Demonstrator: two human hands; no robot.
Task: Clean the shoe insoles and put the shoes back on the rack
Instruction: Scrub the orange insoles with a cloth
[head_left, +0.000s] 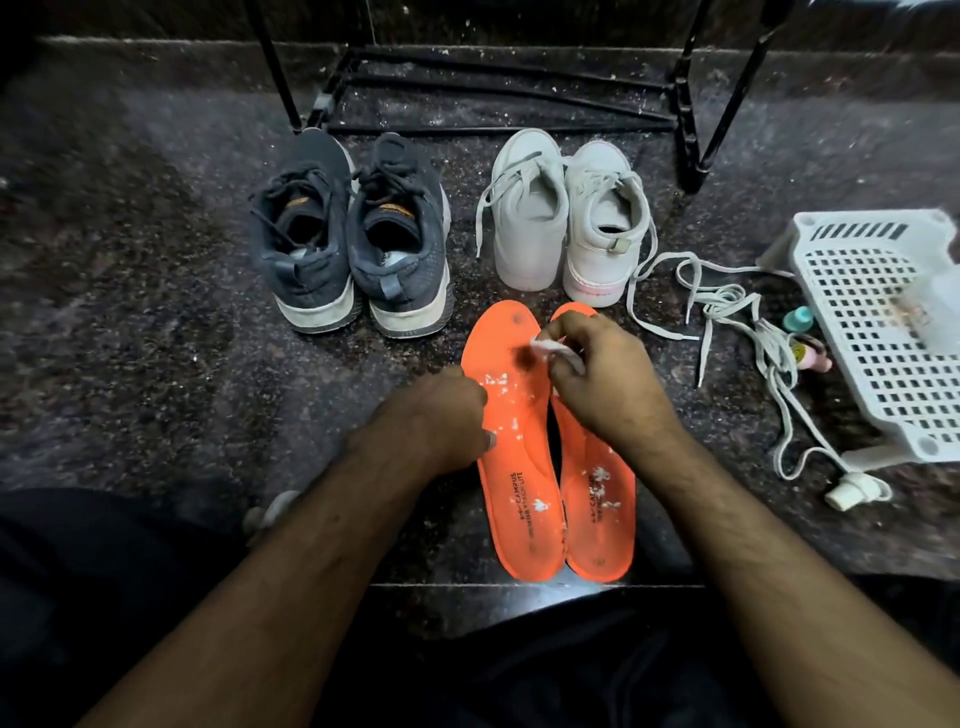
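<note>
Right hand (597, 374) pinching crumpled white wipe (551, 349) over speckled orange foam insoles (519, 467); left hand (441, 421), fingers curled, pressing insole edge.

Bare forearms, no sleeves; dark trousers (104, 571).

Black metal shoe rack (498, 78): upper part cut off by top edge. White perforated plastic basket (878, 332): cut by right edge; contents blurred. Right orange foam insole (597, 509): toe end hidden under right hand (602, 369). Small white wad (550, 347) in that grip: material not determinable. Insole print partly legible only.
</note>
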